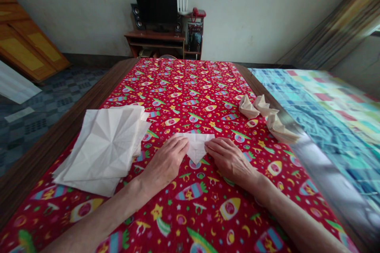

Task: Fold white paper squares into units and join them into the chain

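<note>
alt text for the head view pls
Two bare hands, left and right, press a small folded white paper on a red rocket-print cloth. Creased sheets are stacked at left; folded paper pieces sit at right.

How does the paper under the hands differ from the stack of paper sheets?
The folded paper is small, with a downward point towards the wearer; the stack of creased sheets is broad and roughly four-sided. The folded paper lies between both hands, while the stack of creased sheets sits untouched to the left. Both are whitish, creased, and on the red cloth.
</note>
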Demonstrator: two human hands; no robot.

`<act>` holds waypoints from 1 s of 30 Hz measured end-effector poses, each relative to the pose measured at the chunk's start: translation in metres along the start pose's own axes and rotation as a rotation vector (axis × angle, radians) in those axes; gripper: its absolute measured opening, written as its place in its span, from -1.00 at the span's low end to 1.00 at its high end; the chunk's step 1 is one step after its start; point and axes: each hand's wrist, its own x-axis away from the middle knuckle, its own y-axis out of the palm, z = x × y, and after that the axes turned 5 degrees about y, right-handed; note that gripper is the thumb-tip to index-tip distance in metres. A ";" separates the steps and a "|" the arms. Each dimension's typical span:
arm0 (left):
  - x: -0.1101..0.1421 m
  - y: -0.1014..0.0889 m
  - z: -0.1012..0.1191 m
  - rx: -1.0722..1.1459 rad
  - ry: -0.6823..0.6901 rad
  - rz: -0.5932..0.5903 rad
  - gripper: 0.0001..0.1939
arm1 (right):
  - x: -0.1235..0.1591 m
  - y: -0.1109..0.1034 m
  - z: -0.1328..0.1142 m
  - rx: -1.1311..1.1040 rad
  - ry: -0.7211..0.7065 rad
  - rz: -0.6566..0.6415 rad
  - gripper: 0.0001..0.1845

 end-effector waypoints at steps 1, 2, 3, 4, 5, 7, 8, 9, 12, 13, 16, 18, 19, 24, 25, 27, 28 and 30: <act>-0.001 0.003 0.004 0.056 0.015 0.020 -0.56 | 0.002 0.000 -0.002 0.005 -0.006 0.006 -0.62; -0.002 0.005 0.008 0.102 0.024 0.025 -0.56 | 0.004 0.001 -0.005 0.009 -0.004 0.003 -0.59; -0.003 0.008 0.012 0.135 0.029 0.025 -0.55 | 0.005 0.001 -0.008 0.012 0.006 -0.009 -0.58; -0.004 0.010 0.015 0.156 0.034 0.018 -0.53 | 0.007 0.001 -0.011 0.013 0.022 -0.026 -0.56; -0.004 0.011 0.017 0.167 0.034 0.009 -0.51 | 0.008 0.001 -0.013 0.011 0.036 -0.045 -0.53; -0.004 0.013 0.018 0.167 0.035 -0.017 -0.48 | 0.011 0.001 -0.017 0.006 0.057 -0.081 -0.45; -0.004 0.014 0.018 0.161 0.032 -0.028 -0.49 | 0.012 0.001 -0.017 0.004 0.063 -0.093 -0.43; -0.003 0.014 0.016 0.151 0.028 -0.041 -0.51 | 0.014 0.001 -0.017 0.002 0.069 -0.097 -0.43; 0.001 0.013 0.011 0.120 0.014 -0.060 -0.53 | 0.018 0.000 -0.015 -0.005 0.102 -0.080 -0.45; 0.003 0.012 0.009 0.111 0.010 -0.059 -0.54 | 0.020 -0.001 -0.015 -0.009 0.118 -0.070 -0.45; 0.009 0.008 0.003 0.081 -0.011 -0.044 -0.55 | 0.024 -0.004 -0.013 -0.027 0.156 -0.053 -0.45; 0.015 0.005 0.000 0.058 -0.030 -0.038 -0.55 | 0.025 -0.005 -0.013 -0.029 0.171 -0.044 -0.48; 0.019 0.004 -0.001 0.047 -0.039 -0.035 -0.55 | 0.026 -0.005 -0.013 -0.027 0.177 -0.038 -0.49; 0.026 0.003 -0.013 0.077 -0.074 0.057 -0.62 | 0.016 0.000 -0.008 -0.058 0.220 0.075 -0.66; 0.023 0.003 -0.017 0.106 -0.078 0.106 -0.66 | 0.011 0.000 -0.005 -0.072 0.230 0.105 -0.71; 0.012 0.004 -0.025 0.177 -0.078 0.209 -0.76 | 0.000 0.002 0.000 -0.095 0.255 0.117 -0.79; 0.005 0.005 -0.028 0.208 -0.081 0.244 -0.80 | -0.006 0.003 0.003 -0.093 0.274 0.100 -0.81; -0.009 0.007 -0.035 0.227 -0.126 0.246 -0.90 | -0.016 0.005 0.007 -0.070 0.327 0.079 -0.82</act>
